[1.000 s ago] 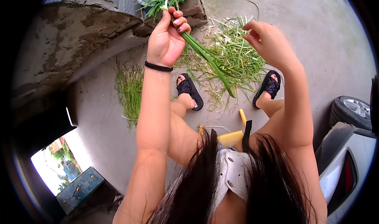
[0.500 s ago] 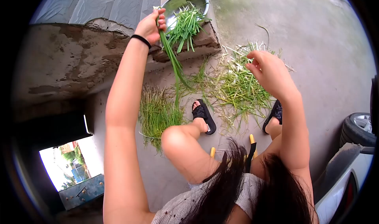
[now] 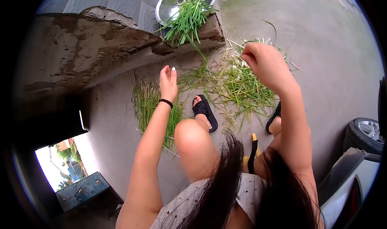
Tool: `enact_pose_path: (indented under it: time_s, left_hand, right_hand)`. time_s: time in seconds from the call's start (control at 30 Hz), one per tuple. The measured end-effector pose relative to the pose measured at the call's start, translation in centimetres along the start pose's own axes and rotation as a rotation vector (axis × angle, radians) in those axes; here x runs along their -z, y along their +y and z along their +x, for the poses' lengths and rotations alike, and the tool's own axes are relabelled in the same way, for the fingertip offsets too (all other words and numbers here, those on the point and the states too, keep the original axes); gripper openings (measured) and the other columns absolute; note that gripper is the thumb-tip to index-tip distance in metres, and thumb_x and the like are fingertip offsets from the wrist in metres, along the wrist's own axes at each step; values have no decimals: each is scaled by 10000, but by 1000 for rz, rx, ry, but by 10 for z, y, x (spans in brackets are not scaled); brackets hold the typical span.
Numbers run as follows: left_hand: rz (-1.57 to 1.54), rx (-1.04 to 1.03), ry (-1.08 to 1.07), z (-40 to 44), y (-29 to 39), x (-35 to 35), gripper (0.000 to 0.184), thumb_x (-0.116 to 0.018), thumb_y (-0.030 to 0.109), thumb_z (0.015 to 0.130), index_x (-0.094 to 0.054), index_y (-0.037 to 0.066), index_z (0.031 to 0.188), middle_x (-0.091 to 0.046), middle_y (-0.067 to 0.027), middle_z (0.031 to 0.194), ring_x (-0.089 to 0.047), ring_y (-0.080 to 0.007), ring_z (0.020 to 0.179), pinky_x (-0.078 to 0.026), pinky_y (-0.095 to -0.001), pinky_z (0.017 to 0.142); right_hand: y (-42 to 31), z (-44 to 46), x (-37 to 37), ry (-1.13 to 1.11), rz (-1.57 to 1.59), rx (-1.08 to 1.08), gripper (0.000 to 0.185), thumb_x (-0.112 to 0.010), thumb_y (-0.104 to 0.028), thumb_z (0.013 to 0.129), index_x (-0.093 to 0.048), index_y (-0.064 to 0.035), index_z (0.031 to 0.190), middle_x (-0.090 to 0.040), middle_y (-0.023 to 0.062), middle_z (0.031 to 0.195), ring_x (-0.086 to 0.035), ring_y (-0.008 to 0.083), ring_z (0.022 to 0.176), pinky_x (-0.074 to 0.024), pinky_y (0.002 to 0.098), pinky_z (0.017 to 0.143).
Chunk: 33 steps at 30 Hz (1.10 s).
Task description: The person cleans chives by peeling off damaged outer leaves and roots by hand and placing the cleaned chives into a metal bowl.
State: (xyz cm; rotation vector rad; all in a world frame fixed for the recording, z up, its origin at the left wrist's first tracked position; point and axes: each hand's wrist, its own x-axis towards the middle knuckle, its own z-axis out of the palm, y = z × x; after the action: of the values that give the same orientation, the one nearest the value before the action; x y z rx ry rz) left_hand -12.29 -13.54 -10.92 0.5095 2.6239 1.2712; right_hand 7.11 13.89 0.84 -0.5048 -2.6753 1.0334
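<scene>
My left hand (image 3: 168,83) hangs above the left pile of green stalks (image 3: 147,104), its fingers apart and nothing in it. Over the heap of loose trimmed leaves (image 3: 248,87) is my right hand (image 3: 268,65), raised with its fingers curled together; whether they pinch anything is too small to tell. A metal basin (image 3: 163,7) stands on the ledge at the top, and long green stems (image 3: 189,19) lie in it and hang over its near rim.
Black sandals (image 3: 207,114) are on my feet on the concrete floor. A rough stone ledge (image 3: 80,47) runs along the left. At right are a wheel (image 3: 365,132) and a pale vehicle part (image 3: 346,192). Yellow bars (image 3: 254,137) show between my legs.
My left hand has let go of the long green stems at the basin and moved down toward the left pile. My right hand has stayed raised over the heap, fingers still curled.
</scene>
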Motion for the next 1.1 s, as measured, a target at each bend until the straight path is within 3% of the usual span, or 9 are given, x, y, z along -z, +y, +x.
enact_pose_path:
  time_s: [0.1,0.2,0.37,0.53,0.6,0.67,0.83,0.93,1.1]
  left_hand:
    - [-209,664,-122,-122,-107,29,354,-499,304,897,-523,-8,1062,-582,-69,937,-541,-142,850,-432,-270,764]
    - [-81,800,-220,-233,-161,46,283,-507,282,881,-589,11,905,-593,-32,769,-535,-107,708,-421,-251,635]
    - [-224,1010,-206,-326,-206,44,275,-522,279,849,-601,23,791,-583,-54,674,-512,-131,624,-394,-309,556]
    - [77,903,-248,-321,-242,34,332,-539,325,817,-623,17,907,-639,-159,856,-609,-283,844,-462,-349,754]
    - [28,913,-322,-299,-263,26,323,-550,316,814,-617,25,935,-639,-147,899,-604,-286,847,-459,-349,761]
    - [1,799,-218,-272,-280,15,300,-557,292,816,-608,31,954,-637,-143,912,-606,-281,849,-463,-346,766]
    - [-161,696,-109,-169,-291,-30,241,-555,237,830,-590,38,961,-640,-111,910,-613,-239,837,-479,-336,751]
    - [-591,557,-200,-84,-209,-46,249,-542,182,862,-547,14,1044,-611,-74,910,-611,-122,709,-483,-258,665]
    - [-1041,245,-434,11,-57,-64,425,-560,174,863,-406,-32,1202,-505,-107,1164,-606,-124,764,-464,-216,611]
  right_hand:
    - [-14,1,-18,-101,-61,14,274,-535,-216,850,-519,34,741,-517,175,654,-508,297,604,-402,381,575]
    - [-29,3,-33,-172,-7,-4,293,-525,-223,864,-509,42,739,-494,176,631,-465,285,554,-394,365,557]
    - [-22,7,-52,-114,23,-64,149,-522,-121,855,-555,-12,952,-561,116,674,-524,188,594,-426,304,582]
    - [-9,3,-35,-217,47,-156,213,-504,-145,885,-549,-21,1052,-567,21,806,-520,94,703,-420,230,631]
    - [21,-19,-36,-240,130,-354,244,-501,-182,896,-550,-24,1076,-581,23,853,-540,93,775,-419,230,699]
    - [75,-56,-56,-114,319,-566,240,-504,-196,896,-559,-57,1084,-605,31,907,-559,115,848,-417,239,746]
    - [146,-134,-113,7,385,-923,243,-507,-196,894,-555,-54,1085,-605,35,910,-559,117,850,-419,241,747]
    - [158,-148,-133,10,384,-998,244,-508,-196,893,-553,-52,1085,-604,37,911,-559,118,851,-420,242,748]
    - [169,-138,-150,-11,385,-1023,248,-510,-196,892,-550,-48,1087,-604,41,914,-560,120,852,-422,243,748]
